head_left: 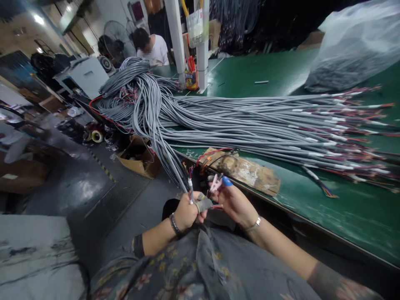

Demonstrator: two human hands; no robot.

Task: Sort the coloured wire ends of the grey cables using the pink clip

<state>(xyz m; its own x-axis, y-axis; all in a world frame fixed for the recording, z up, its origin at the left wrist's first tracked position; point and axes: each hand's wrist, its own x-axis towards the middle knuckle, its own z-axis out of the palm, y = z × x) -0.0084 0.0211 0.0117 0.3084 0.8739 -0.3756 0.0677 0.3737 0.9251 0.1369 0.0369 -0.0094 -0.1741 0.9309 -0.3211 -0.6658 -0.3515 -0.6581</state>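
Observation:
My left hand [186, 210] is closed around the end of a grey cable [179, 173], part of a bunch that hangs down from the table. A white sleeve and thin coloured wires [190, 173] stick up above the fist. Grey wrapping covers a digit of this hand, and reddish wires [218, 206] show beside it, towards the other hand. My right hand [239, 205], with a blue cover on one fingertip, is close by on the right. Its bent fingers meet at a small pale pink piece [215, 183], too blurred to name.
Many grey cables [237, 121] lie along the green table [312, 216], their stripped ends at the right. A worn cardboard piece [250, 173] lies at the near edge. Beyond are a plastic bag [353, 46], a white post [178, 41] and a seated person [158, 50]. An open carton [137, 160] stands on the floor.

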